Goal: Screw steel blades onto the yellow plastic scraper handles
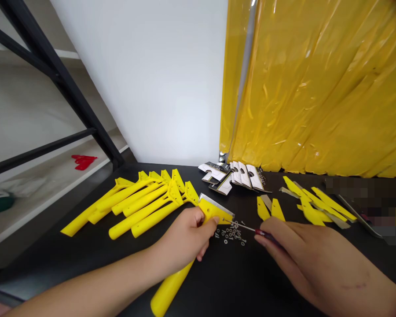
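My left hand [183, 235] is shut around a yellow plastic scraper [211, 210], whose handle runs down toward me and whose metal blade points away. My right hand [284, 244] pinches a small red-handled screwdriver [262, 234], its thin shaft reaching the scraper's head. Below that head, small metal washers and screws [232, 235] lie scattered on the black table [218, 281]. To the left lies a heap of yellow scraper handles [145, 207]. More yellow scraper parts and metal blades [313, 207] lie to the right of my right hand.
White-and-black cardboard packaging cards [232, 178] are stacked at the table's back edge. Behind them hang a yellow plastic sheet [317, 88] and a white wall [152, 79]. A black metal shelf frame [62, 83] stands at the left, holding a red object [83, 161].
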The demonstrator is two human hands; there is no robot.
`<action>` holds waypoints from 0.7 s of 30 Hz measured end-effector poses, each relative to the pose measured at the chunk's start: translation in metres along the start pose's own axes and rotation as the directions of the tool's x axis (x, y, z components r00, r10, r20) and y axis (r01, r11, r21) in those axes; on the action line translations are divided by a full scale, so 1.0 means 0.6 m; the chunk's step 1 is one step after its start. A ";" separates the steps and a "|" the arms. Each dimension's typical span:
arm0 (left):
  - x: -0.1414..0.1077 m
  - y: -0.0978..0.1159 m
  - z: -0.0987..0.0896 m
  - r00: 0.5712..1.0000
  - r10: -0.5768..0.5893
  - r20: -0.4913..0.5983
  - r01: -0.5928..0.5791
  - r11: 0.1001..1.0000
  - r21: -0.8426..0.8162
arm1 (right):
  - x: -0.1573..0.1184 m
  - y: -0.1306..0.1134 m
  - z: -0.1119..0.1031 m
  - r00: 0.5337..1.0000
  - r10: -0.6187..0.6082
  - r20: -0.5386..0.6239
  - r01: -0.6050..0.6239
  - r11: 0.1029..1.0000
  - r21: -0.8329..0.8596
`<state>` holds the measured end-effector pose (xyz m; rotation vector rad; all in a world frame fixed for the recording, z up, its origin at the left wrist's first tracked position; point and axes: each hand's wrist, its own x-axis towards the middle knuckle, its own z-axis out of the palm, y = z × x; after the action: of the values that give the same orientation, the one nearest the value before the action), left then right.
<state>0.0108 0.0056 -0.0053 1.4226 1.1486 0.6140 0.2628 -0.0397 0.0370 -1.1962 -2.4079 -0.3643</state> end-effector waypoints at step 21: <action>0.005 0.005 0.002 1.000 0.003 -0.024 -0.003 1.000 0.013 | 0.002 0.002 -0.008 0.999 -0.004 0.050 0.002 0.999 0.054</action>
<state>0.0140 0.0082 -0.0033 1.4317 1.1714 0.6288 0.2646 -0.0401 0.0419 -1.1916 -2.4461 -0.2717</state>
